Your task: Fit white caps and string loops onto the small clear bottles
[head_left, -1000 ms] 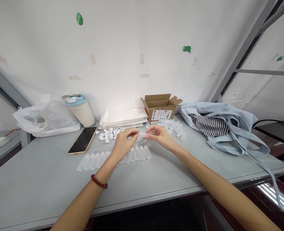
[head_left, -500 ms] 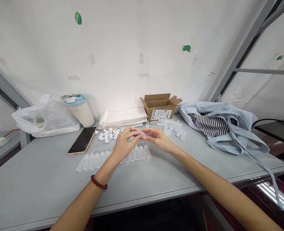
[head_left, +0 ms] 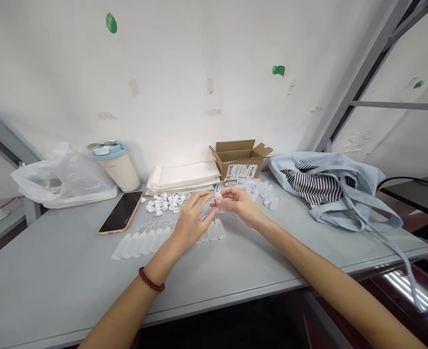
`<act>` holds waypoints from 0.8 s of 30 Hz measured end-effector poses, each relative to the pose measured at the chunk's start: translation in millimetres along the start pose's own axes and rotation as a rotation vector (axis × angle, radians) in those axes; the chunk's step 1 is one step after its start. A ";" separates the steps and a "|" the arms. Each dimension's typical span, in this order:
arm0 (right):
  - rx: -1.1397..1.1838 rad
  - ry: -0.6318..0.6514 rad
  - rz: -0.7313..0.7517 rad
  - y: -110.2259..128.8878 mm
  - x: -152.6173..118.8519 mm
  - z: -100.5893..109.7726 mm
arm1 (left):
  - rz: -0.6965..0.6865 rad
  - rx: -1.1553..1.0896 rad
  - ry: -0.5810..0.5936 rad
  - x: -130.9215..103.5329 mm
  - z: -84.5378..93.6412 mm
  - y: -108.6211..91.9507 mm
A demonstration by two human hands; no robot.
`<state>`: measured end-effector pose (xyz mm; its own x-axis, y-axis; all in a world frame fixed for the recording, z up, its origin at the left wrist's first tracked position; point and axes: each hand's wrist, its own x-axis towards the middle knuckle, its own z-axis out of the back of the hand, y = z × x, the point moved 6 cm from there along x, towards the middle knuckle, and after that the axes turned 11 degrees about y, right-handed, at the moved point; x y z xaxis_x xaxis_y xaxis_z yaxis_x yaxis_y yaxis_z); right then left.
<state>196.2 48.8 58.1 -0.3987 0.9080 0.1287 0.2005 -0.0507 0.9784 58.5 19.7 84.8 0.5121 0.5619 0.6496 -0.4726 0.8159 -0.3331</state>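
I pinch a small clear plastic vial [head_left: 219, 202] in my right hand [head_left: 240, 207] above the grey table [head_left: 72, 271]; my left hand [head_left: 192, 224] fingers spread loosely beside it. Capping seems done; next, I judge, it joins the row of finished vials [head_left: 152, 241].

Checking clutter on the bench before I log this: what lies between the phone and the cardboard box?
In the head view, a scatter of small white caps and a stack of flat white bags lie between the phone and the cardboard box.
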 end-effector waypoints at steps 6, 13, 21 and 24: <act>0.076 0.052 -0.098 -4.0 -1.5 -4.4 | -0.085 0.089 0.100 -0.2 -6.3 -5.3; 0.130 0.095 -0.158 -9.1 -0.5 -2.1 | -0.106 0.091 0.105 -0.1 -8.2 -8.9; -0.271 0.278 -0.266 6.1 -6.1 12.9 | -0.072 0.046 0.162 0.3 -15.0 -14.5; -0.503 0.370 -0.288 14.0 -9.6 23.9 | -0.039 0.016 0.248 -1.2 -21.9 -15.5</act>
<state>224.2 49.3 66.8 -0.6708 0.7172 -0.1887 -0.3637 -0.0964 0.9265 81.0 9.3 74.2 0.6897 0.5482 0.4730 -0.4598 0.8363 -0.2988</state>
